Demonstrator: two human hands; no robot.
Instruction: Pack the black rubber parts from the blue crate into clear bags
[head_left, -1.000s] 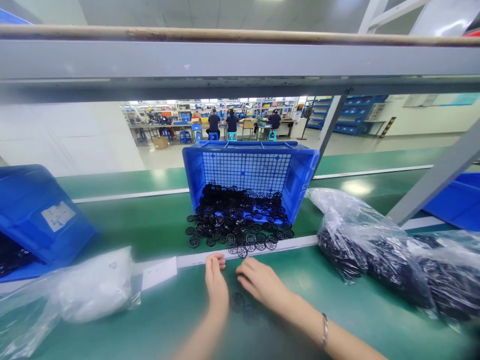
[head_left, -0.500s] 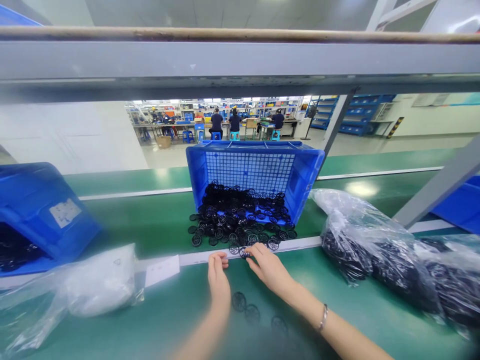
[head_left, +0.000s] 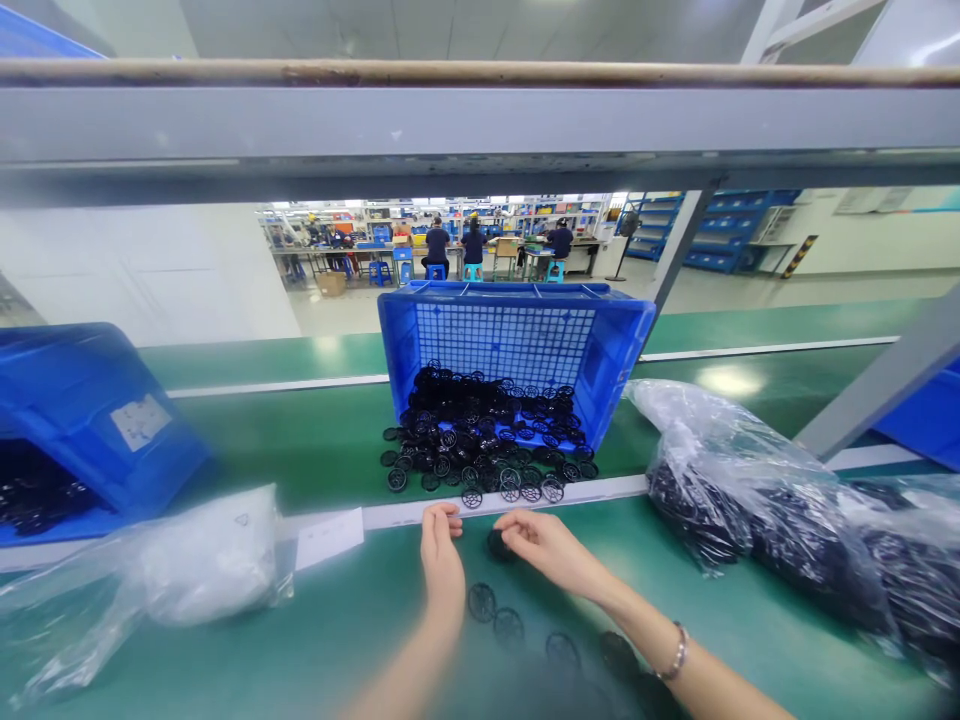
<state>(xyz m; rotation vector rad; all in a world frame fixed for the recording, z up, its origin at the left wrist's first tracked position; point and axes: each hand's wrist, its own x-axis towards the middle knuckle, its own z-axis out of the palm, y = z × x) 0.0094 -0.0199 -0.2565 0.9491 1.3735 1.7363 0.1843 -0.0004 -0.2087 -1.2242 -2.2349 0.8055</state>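
My right hand [head_left: 544, 543] pinches a black round spoked part [head_left: 500, 545] over the green surface, just in front of the white strip. To its left my left hand [head_left: 442, 555] stands on edge with its fingers curled together; whether they hold anything is hidden. Beyond both hands a blue crate [head_left: 630, 350] lies on its side, and a pile of black round parts [head_left: 465, 430] spills from it onto the white strip [head_left: 405, 514]. Several loose black parts [head_left: 482, 603] lie nearer me, between my forearms.
On the left are a second blue crate [head_left: 161, 470] with black parts, a clear bag of white material [head_left: 217, 560] and a paper slip [head_left: 330, 538]. Clear bags of black parts [head_left: 795, 520] lie right. A grey beam [head_left: 480, 125] crosses above. People [head_left: 437, 247] sit far off.
My right hand has drawn a black part back from the white strip toward me. My left hand has hardly moved. More loose parts show beside my right forearm.
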